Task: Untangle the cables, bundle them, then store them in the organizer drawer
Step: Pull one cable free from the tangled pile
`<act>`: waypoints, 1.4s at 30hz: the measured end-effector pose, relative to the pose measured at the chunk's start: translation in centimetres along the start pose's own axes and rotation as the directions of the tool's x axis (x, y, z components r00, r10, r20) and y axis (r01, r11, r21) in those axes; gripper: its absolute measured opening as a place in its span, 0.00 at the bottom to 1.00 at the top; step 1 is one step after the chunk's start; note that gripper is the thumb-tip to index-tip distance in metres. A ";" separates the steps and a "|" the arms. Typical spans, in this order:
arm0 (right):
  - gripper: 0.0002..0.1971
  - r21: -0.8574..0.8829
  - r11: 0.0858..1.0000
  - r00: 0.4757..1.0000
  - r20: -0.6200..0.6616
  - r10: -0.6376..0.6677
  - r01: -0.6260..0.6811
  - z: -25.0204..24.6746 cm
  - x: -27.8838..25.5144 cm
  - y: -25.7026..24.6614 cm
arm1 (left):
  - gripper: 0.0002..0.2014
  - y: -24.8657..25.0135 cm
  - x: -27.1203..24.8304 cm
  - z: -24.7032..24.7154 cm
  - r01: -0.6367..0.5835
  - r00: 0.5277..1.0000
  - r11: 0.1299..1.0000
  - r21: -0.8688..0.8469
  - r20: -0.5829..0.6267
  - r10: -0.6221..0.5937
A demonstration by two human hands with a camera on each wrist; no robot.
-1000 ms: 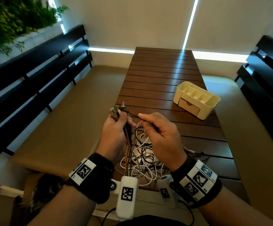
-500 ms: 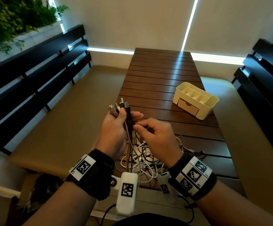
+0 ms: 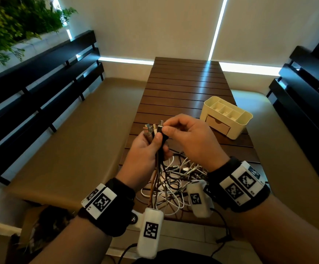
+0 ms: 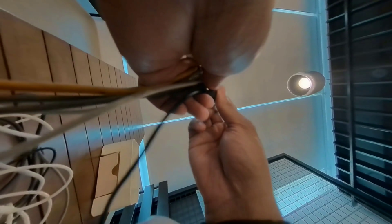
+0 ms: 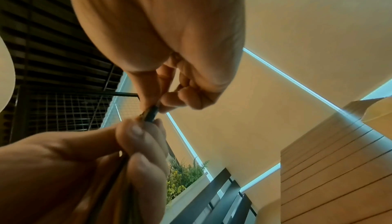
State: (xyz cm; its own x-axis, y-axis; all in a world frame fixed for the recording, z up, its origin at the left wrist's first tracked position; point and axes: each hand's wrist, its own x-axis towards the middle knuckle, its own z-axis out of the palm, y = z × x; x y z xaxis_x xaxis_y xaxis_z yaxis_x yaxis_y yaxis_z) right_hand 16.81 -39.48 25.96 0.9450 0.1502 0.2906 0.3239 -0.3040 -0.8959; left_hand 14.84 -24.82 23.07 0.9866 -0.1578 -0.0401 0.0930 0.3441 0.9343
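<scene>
Black plug [image 3: 159, 129] pinched by right hand [image 3: 190, 139]; left hand [image 3: 145, 155] grips cables [image 3: 157, 164] above table edge.

Cables [image 3: 171, 180]: white, black and brown, tangled in a loose heap at lower centre of the head view; several ends rise bunched upright, plugs uppermost. Organizer [image 3: 240, 128]: cream, compartmented top, tan drawer [image 3: 218, 125] closed, centre right.

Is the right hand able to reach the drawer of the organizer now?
Probably not yet. The path to the closed drawer looks free, but the right hand pinches a black cable plug beside the left hand.
</scene>
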 end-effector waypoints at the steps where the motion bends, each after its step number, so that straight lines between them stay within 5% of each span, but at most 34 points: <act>1: 0.04 0.043 0.999 1.000 -0.009 -0.002 0.003 -0.2 0.1 0.0 | 0.08 0.1 -0.1 -0.1 0.011 1.000 1.000 -0.009 0.027 -0.011; 9: 0.08 0.141 0.990 1.000 -0.019 -0.007 0.010 -0.9 -0.1 0.0 | 0.13 0.5 -0.2 -0.2 0.058 0.992 0.995 -0.076 0.117 -0.049; 15: 0.14 0.101 0.995 0.994 0.108 -0.024 0.013 -1.7 0.0 -0.1 | 0.11 0.5 -0.2 -0.5 0.085 0.984 0.993 -0.080 0.163 -0.071; 22: 0.16 0.263 0.964 0.983 0.184 -0.008 -0.041 -2.1 -0.2 -0.7 | 0.10 0.9 -0.8 -0.4 0.111 0.965 0.984 -0.138 0.251 -0.074; 26: 0.14 0.113 0.992 0.985 0.172 0.034 -0.054 -1.2 -0.6 0.2 | 0.08 0.9 -0.2 -0.8 -0.019 0.989 0.995 -0.101 0.147 0.034; 29: 0.14 0.045 0.984 0.940 0.305 0.152 -0.173 0.1 -2.1 1.3 | 0.11 1.8 0.2 -1.2 -0.085 0.992 0.989 -0.117 0.082 0.095; 35: 0.03 -0.207 0.974 0.881 0.437 0.180 -0.096 0.5 -3.7 3.2 | 0.18 2.9 0.6 -2.3 -0.154 0.988 0.977 -0.148 -0.006 0.155; 42: 0.09 -0.219 0.937 0.919 0.227 0.321 -0.273 -2.7 -3.7 6.0 | 0.09 4.3 0.2 -4.2 -0.141 0.989 0.973 -0.185 -0.077 0.129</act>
State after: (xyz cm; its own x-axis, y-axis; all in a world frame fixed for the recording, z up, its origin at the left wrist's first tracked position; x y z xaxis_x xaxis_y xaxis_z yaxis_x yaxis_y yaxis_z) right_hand 15.43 -44.43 20.41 0.9622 0.2544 -0.0971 0.0552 -0.5316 -0.8452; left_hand 16.01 -19.48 25.57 0.9978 -0.0407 0.0532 -0.0237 0.5285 0.8486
